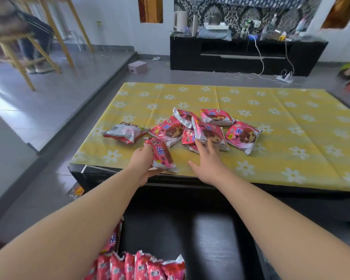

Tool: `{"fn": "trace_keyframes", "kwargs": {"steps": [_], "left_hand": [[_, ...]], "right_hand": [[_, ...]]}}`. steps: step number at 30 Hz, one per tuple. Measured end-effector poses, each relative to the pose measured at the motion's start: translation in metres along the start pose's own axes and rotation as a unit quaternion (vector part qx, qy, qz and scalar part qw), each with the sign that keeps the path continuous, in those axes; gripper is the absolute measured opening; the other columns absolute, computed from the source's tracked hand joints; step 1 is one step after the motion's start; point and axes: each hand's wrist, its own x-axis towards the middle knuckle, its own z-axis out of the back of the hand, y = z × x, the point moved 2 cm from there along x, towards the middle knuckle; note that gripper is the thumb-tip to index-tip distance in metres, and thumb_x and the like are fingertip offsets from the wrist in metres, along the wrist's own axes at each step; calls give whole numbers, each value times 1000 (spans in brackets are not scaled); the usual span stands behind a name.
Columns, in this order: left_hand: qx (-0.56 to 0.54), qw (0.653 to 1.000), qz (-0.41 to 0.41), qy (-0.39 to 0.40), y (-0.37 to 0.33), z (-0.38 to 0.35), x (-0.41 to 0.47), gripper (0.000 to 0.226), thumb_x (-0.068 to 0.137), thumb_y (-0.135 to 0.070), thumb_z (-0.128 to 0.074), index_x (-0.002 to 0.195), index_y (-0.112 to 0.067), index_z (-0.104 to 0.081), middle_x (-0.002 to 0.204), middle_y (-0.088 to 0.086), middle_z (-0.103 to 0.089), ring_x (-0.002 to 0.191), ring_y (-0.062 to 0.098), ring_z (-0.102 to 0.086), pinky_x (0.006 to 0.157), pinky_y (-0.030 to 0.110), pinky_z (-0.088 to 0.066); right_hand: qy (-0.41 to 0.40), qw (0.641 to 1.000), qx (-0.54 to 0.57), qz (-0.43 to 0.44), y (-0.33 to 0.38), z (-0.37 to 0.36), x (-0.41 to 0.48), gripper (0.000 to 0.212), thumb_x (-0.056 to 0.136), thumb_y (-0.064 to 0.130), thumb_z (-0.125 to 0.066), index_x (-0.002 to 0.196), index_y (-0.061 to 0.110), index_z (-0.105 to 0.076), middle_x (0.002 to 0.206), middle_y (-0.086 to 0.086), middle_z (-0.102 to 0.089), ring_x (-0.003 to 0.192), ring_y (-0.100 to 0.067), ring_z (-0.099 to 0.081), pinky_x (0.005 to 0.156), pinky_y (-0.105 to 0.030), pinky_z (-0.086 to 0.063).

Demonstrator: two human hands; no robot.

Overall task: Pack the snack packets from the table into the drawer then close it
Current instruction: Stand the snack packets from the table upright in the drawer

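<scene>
Left fingers (150, 150) gripping a packet (161, 156) near table edge (109, 168); right fingers (207, 145) spread, seemingly touching the pile (208, 134).

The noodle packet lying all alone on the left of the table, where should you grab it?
That noodle packet lies flat, back side up, apart from the pile. Probably easiest: pinch its crimped near-right end, which points toward the left hand, coming from the table's near edge. That hand already holds another packet, though.
</scene>
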Motion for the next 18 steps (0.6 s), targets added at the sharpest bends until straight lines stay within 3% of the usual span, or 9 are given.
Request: {"fn": "trace_keyframes", "kwargs": {"steps": [3,5,9,11,12,15,18], "left_hand": [[-3,1000,10,10,5,15,-12,35,105,-35,-49,125,-8,-61,115,22,-75,95,33,-77,68,41,-64],[2,1000,16,13,6,25,-17,38,103,-34,-51,130,-9,-60,119,22,-73,99,34,-76,66,40,-64],[10,1000,25,9,9,36,-21,37,101,-30,-52,132,-12,-59,122,21,-71,98,35,-76,68,43,-65],[1,999,34,14,9,36,-22,38,100,-28,-53,134,-10,-58,123,23,-71,102,38,-75,76,51,-65],[-6,999,37,16,8,36,-22,39,100,-27,-54,135,-9,-57,123,24,-71,104,40,-74,79,57,-64],[-12,999,36,18,6,29,-26,41,101,-25,-54,136,-6,-54,128,27,-69,110,45,-71,81,65,-61],[-8,998,42,34,9,23,-35,39,102,-24,-51,134,-3,-57,120,23,-72,106,43,-72,82,66,-60]], "right_hand": [[-2,1000,-29,-7,-6,-2,7,75,104,49,-52,158,58,0,169,4,30,157,-43,18,120,-67,-28],[-10,997,-71,6,-1,1,14,69,105,47,-48,157,60,-5,167,6,35,154,-45,25,119,-66,-27],[10,995,-103,-14,8,5,28,70,109,38,-38,165,38,4,172,4,23,155,-45,23,123,-64,-7],[-28,993,-117,-1,12,8,30,68,110,29,-38,167,20,-1,175,-5,1,159,-41,8,125,-56,4],[-61,992,-109,12,13,10,30,66,110,24,-43,166,13,-11,173,-9,-15,159,-39,-6,127,-53,0],[-133,989,-57,31,11,18,23,48,104,22,-60,148,6,-51,144,-13,-55,135,-32,-49,117,-45,-37],[-109,985,-127,29,6,18,15,36,101,30,-64,130,7,-67,125,-11,-65,119,-29,-58,107,-42,-44]]}}
